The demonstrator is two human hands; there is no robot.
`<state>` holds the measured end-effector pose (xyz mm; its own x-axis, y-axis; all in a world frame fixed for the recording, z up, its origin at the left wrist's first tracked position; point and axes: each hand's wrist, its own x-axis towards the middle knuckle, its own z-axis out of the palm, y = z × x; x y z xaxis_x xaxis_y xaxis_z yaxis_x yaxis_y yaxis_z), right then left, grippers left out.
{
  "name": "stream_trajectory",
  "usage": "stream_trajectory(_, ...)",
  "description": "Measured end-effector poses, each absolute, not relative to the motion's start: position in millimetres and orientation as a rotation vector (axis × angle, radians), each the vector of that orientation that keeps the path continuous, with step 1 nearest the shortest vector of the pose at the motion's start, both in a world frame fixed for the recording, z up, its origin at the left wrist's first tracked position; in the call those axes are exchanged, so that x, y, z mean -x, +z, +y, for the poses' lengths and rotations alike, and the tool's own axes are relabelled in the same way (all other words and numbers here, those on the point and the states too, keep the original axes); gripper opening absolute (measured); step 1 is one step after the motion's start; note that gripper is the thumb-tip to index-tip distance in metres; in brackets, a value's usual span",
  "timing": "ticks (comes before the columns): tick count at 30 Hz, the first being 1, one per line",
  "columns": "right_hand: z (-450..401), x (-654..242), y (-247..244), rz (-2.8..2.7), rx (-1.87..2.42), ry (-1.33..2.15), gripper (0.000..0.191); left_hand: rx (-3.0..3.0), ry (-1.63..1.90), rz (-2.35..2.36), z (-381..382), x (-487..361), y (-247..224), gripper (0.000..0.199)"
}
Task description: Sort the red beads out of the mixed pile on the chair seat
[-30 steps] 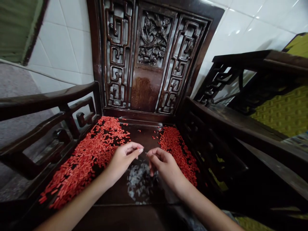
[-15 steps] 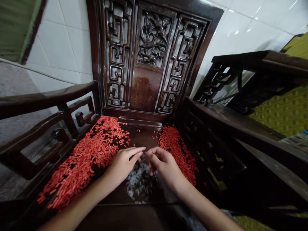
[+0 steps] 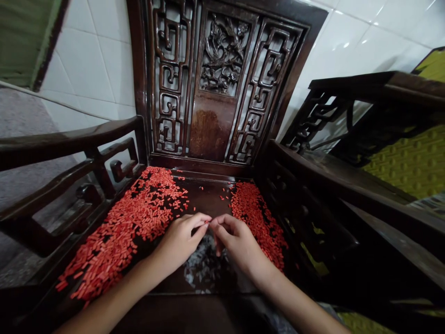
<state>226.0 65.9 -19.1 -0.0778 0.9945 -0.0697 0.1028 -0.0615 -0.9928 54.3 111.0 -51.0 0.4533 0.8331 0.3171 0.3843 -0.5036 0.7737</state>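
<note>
Over the seat of a dark wooden chair, my left hand [image 3: 186,236] pinches a small red piece [image 3: 206,222] between thumb and fingertips. The fingertips of my right hand [image 3: 231,234] meet it there, closed together; whether they hold something of their own is too small to tell. Below both hands lies a heap of clear, whitish small pieces [image 3: 201,269], partly covered by them. A wide spread of red pieces [image 3: 121,232] covers the left side of the seat, and a narrower pile of red pieces [image 3: 250,208] lies along the right side.
The chair's carved back [image 3: 212,125] rises behind the seat. A left armrest [image 3: 69,141] and a right armrest [image 3: 330,185] flank my forearms. Another dark wooden piece of furniture [image 3: 378,86] and a yellow textured surface [image 3: 410,162] are at the right.
My fingertips have come together, and a red piece now shows between them. The view has shifted slightly.
</note>
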Motion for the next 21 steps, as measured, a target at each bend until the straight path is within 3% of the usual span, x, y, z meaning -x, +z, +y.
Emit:
stream_trajectory(6,65.6,-225.5,-17.5,-1.320,1.307,1.271,0.036,-2.080,0.971,1.006,111.8,-53.3,-52.2,0.020)
stream_trajectory(14,65.1,-225.4,-19.3,-1.295,1.268,1.312,0.031,-2.154,1.026,1.108,111.8,-50.9,-50.3,0.005)
stream_trajectory(21,64.3,-222.7,-13.9,-1.306,1.264,1.324,0.028,-2.298,1.053,1.176,111.5,-49.1,-48.4,0.008)
